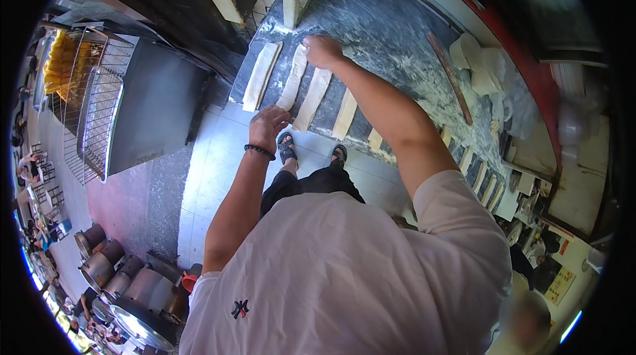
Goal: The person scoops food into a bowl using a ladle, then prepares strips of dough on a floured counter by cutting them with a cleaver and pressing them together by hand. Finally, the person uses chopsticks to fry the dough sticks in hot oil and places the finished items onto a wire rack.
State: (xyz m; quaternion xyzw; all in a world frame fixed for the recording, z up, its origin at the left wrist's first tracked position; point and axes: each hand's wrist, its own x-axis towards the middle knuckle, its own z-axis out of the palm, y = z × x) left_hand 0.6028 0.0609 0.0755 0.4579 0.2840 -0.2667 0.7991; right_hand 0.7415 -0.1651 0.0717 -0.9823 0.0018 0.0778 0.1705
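A row of flat dough strips lies on the floured dark worktop point(397, 56). My right hand point(323, 51) has its fingers closed on the far end of a narrow, slightly wavy dough strip point(293, 79). At the near end of the same strip is my left hand point(270, 124), its fingers loosely bent over the worktop's edge; whether they hold the dough cannot be told. To the left lies a doubled-looking dough strip point(262, 76). On the other side are another strip point(313, 99) and a shorter-looking one point(345, 115), partly behind my right forearm.
A wooden rolling pin point(449, 78) lies on the worktop near pale tubs point(467, 51) and plastic bags. At left stands a metal unit with a wire rack point(94, 106) and yellow fried dough sticks point(59, 64). Large metal pots point(149, 290) stand lower left. A person point(526, 322) is at lower right.
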